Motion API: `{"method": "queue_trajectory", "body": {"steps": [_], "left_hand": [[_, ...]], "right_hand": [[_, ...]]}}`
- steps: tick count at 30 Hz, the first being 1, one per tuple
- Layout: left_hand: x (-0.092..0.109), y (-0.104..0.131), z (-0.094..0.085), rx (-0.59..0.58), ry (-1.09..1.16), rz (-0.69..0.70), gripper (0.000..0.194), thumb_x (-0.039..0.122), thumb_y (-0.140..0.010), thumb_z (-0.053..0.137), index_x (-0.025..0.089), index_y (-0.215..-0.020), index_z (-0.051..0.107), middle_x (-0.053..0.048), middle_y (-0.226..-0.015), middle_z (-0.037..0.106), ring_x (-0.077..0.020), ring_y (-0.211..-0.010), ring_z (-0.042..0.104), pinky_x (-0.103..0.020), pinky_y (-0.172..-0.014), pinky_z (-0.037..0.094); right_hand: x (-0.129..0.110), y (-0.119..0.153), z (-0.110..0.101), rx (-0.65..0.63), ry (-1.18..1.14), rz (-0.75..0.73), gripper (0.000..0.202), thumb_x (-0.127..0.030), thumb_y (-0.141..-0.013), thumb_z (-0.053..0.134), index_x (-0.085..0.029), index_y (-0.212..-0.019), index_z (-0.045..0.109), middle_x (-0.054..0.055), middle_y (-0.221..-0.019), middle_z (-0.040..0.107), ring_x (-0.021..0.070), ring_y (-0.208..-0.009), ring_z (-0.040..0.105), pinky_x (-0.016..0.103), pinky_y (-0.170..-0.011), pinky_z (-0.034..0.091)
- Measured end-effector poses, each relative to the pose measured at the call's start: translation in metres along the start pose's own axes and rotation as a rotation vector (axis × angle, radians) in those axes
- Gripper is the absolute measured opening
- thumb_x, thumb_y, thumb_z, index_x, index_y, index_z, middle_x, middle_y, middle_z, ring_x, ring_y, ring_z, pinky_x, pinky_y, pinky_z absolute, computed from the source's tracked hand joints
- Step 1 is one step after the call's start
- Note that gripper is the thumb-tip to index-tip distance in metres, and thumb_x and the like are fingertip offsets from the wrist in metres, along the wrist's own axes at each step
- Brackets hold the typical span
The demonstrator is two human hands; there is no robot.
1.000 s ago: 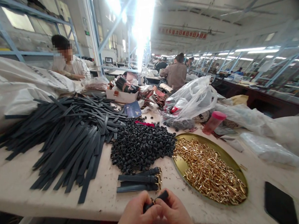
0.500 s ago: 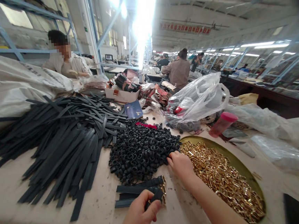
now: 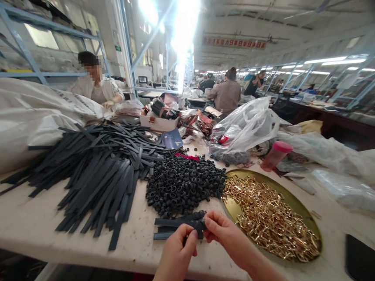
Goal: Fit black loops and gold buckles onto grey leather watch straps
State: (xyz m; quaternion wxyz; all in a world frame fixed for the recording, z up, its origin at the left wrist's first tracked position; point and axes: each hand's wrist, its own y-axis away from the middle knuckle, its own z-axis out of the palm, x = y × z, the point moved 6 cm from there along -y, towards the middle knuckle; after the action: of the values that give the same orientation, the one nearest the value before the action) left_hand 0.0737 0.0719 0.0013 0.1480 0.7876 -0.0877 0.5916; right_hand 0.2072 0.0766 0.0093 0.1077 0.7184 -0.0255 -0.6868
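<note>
My left hand (image 3: 180, 249) is closed on a dark strap (image 3: 199, 232) near its end, thumb on top. My right hand (image 3: 224, 230) pinches at that strap's end, on what looks like a small black loop, mostly hidden by the fingertips. Just beyond both hands, several finished-looking black straps (image 3: 168, 223) lie side by side on the table. A heap of black loops (image 3: 181, 184) sits behind them. To the right, gold metal buckles (image 3: 269, 212) cover much of a round gold-coloured tray (image 3: 232, 207).
A large pile of dark strips (image 3: 102, 178) spreads over the left of the table (image 3: 27, 220). A pink-lidded jar (image 3: 276, 155), a clear plastic bag (image 3: 245, 129) and a black phone-like slab (image 3: 365, 258) lie right. Co-workers, one a seated person (image 3: 95, 85), are farther back.
My right hand has left the edge of the loop heap and come back to the strap in my left hand. The view has shifted slightly.
</note>
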Motion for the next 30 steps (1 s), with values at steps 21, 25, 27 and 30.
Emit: {"method": "queue_trajectory", "body": {"steps": [21, 25, 27, 30], "left_hand": [[0.002, 0.036, 0.008, -0.096, 0.077, 0.001, 0.018, 0.025, -0.079, 0.039, 0.016, -0.090, 0.049, 0.001, -0.070, 0.054, -0.0103, -0.056, 0.047, -0.021, -0.052, 0.036], [-0.012, 0.036, 0.007, -0.146, 0.264, -0.128, 0.025, 0.020, -0.072, 0.042, 0.016, -0.096, 0.040, 0.003, -0.070, 0.052, -0.0062, -0.045, 0.043, -0.018, -0.045, 0.035], [-0.019, 0.035, 0.005, -0.124, 0.296, -0.169, 0.022, 0.022, -0.072, 0.044, 0.016, -0.092, 0.038, 0.005, -0.065, 0.050, -0.0059, -0.043, 0.044, -0.018, -0.044, 0.034], [-0.026, 0.032, 0.004, -0.079, 0.278, -0.173, 0.019, 0.023, -0.073, 0.045, 0.017, -0.090, 0.038, 0.007, -0.061, 0.047, -0.0066, -0.044, 0.045, -0.019, -0.045, 0.034]], "right_hand": [[0.037, 0.042, 0.034, 0.093, -0.515, 0.111, 0.025, -0.037, -0.068, 0.066, -0.016, -0.080, 0.062, -0.001, -0.068, 0.057, 0.0081, -0.056, 0.047, 0.021, -0.056, 0.038], [0.046, 0.045, 0.038, 0.118, -0.586, 0.199, 0.029, -0.039, -0.065, 0.069, -0.015, -0.080, 0.060, -0.001, -0.069, 0.057, 0.0077, -0.056, 0.047, 0.020, -0.053, 0.038], [0.049, 0.045, 0.039, 0.129, -0.505, 0.192, 0.029, -0.039, -0.067, 0.066, -0.015, -0.081, 0.059, -0.001, -0.066, 0.056, 0.0084, -0.055, 0.047, 0.021, -0.054, 0.038], [0.046, 0.046, 0.041, 0.142, -0.222, 0.099, 0.024, -0.036, -0.068, 0.064, -0.017, -0.080, 0.056, -0.001, -0.067, 0.056, 0.0116, -0.060, 0.049, 0.024, -0.058, 0.041]]}}
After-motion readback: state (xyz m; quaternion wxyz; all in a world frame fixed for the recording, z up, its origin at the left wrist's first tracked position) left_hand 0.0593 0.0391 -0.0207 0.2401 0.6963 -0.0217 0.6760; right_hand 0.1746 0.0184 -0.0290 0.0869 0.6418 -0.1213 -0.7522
